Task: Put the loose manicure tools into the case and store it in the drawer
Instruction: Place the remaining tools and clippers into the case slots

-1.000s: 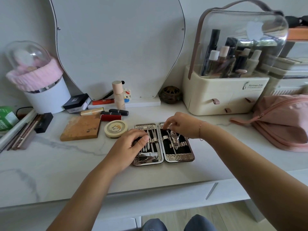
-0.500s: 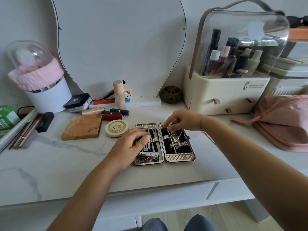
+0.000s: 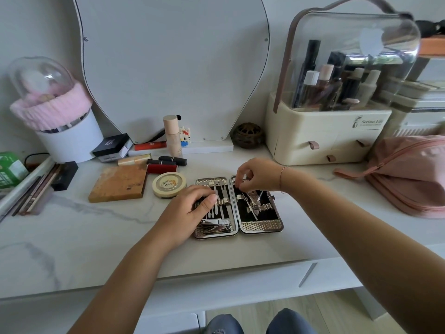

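Marble vanity top [image 3: 96, 237]: manicure case [image 3: 261, 226] lies open flat. Left hand [image 3: 190, 213] rests loose-fingered on left half. Right hand [image 3: 257, 175] pinches metal tool [image 3: 252, 203] in right half.

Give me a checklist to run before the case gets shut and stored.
1. Case lies open and flat on the table: ok.
2. Left hand rests on the left half, steadying it: ok.
3. Tool pinched by the right hand seated in the right half: cannot tell, fingers hide it.
4. Heaped tools at the left half's near end low enough for closing: cannot tell.
5. Drawer open for the case: not ok, it looks shut.
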A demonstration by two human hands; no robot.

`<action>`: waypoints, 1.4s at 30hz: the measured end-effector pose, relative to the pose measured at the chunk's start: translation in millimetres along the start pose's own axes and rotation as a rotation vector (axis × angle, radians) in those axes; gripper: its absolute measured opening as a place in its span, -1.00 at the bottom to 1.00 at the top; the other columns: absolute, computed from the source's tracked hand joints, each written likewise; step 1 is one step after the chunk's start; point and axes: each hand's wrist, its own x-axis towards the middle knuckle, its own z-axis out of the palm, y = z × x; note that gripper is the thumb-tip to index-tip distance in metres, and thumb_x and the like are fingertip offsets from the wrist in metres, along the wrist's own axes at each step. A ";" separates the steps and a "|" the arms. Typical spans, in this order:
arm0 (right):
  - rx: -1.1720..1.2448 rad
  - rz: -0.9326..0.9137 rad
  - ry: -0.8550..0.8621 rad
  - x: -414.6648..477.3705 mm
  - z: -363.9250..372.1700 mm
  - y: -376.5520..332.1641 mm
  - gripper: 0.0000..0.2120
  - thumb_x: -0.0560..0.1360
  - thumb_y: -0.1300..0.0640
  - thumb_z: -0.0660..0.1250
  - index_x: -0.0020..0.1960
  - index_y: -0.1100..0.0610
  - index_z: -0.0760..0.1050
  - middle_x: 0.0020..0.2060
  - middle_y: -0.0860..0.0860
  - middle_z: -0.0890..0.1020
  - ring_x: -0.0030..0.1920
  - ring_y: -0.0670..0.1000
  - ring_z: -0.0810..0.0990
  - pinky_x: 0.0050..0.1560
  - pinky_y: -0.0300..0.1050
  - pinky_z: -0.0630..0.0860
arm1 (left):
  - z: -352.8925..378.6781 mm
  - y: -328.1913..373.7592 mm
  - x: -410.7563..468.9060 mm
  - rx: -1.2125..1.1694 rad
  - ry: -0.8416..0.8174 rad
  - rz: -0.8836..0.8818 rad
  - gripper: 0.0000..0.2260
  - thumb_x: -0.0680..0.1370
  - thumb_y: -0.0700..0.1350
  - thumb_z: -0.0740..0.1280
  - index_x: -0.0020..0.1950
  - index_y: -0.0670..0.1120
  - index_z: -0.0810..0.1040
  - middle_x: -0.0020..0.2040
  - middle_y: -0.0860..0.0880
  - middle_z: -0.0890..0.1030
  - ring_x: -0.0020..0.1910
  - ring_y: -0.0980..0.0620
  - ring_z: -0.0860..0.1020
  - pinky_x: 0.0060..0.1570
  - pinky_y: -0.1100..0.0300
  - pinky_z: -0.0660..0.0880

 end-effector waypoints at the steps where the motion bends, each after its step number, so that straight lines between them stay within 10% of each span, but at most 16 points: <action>1: 0.010 -0.013 -0.002 -1.0 1.0 0.8 -0.91 0.43 0.14 0.37 -0.08 0.04 0.63 -0.42 -0.15 0.40 -0.42 -0.14 0.34 -0.38 -0.29 0.26 | 0.0 0.1 0.2 0.004 0.000 0.000 -0.58 0.48 0.23 0.13 0.20 0.07 0.52 0.18 0.16 0.49 0.21 0.28 0.39 0.14 0.47 0.24; 8: 0.025 -0.065 0.026 -6.7 7.2 12.7 -0.87 0.44 0.08 0.39 -0.03 0.04 0.64 -0.21 -0.09 0.45 -0.22 -0.13 0.45 -0.06 -0.14 0.47 | -0.3 1.4 -0.2 0.006 0.003 0.012 -0.61 0.49 0.21 0.13 0.19 0.08 0.52 0.17 0.17 0.50 0.17 0.37 0.38 0.09 0.54 0.22; 37: 0.167 -0.011 0.206 -72.2 39.3 16.5 -0.73 0.25 -0.07 0.54 -0.30 -0.11 0.44 -0.19 -0.13 0.43 -0.25 -0.22 0.41 -0.23 -0.48 0.30 | 0.2 3.1 -0.5 0.008 0.004 0.027 -0.66 0.49 0.19 0.15 0.15 0.09 0.53 0.13 0.24 0.49 0.16 0.47 0.34 0.05 0.64 0.19; 42: 0.136 -0.036 0.220 -73.3 39.0 16.0 -0.65 0.27 -0.10 0.52 -0.01 -0.11 0.51 -0.22 -0.21 0.36 -0.23 -0.25 0.38 -0.24 -0.45 0.26 | 0.3 3.2 -1.2 0.007 0.004 0.021 -0.64 0.48 0.20 0.14 0.16 0.09 0.52 0.17 0.19 0.50 0.16 0.42 0.36 0.09 0.55 0.23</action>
